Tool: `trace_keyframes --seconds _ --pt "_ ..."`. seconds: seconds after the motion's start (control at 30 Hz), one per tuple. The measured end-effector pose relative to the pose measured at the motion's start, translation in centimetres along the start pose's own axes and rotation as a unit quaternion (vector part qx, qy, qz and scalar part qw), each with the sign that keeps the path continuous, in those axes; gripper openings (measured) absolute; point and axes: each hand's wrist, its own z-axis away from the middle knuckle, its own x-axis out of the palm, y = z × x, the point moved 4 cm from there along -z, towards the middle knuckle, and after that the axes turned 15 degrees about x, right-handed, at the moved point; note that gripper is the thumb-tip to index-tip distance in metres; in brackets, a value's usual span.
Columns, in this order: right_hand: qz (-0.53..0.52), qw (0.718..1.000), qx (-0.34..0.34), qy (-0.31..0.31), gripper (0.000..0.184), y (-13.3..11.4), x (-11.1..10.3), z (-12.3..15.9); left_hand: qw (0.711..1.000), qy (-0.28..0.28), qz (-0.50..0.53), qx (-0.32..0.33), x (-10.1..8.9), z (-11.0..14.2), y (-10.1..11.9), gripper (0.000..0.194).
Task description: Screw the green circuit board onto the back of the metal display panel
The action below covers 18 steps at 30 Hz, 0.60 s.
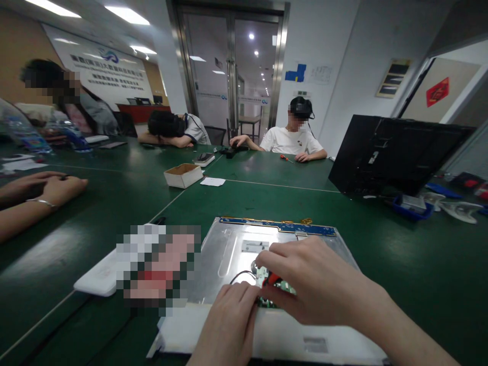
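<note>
A flat silvery display panel [213, 274] lies before me, with a blue strip board [278, 227] along its far edge. On its middle sits a small green circuit board [287, 288], partly covered by my hands. My right hand [308, 279] is closed around a red-and-black screwdriver [271, 278] over that board; the tool's tip is hidden. My left hand [232, 315] presses with bent fingers at the board's left edge, close to my right thumb. A thin black cable [242, 274] curves from the board beside my left fingers.
Left of the panel lie a white power bank-like slab [99, 279] and a blurred pink item [163, 269]. Farther off are a small open box [183, 175], a black monitor [392, 155] and a blue tray [414, 207]. Another person's hands [57, 190] rest at left; several people sit around.
</note>
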Motion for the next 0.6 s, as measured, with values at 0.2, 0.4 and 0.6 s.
trace_keyframes --seconds 0.2,0.4,0.6 --pt "-0.007 1.0 -0.014 -0.009 0.012 -0.27 -0.12 0.22 1.0 0.0 -0.002 0.0 0.02 0.03 0.0 0.022" --pt "-0.009 1.0 0.001 0.007 0.012 0.04 0.16 -0.08 0.999 -0.02 0.028 -0.023 0.3 0.35 -0.41 0.024" --pt "-0.02 1.0 0.0 0.002 0.015 0.2 -0.07 -0.11 0.998 -0.02 0.044 -0.028 0.36 0.5 -0.41 0.024"
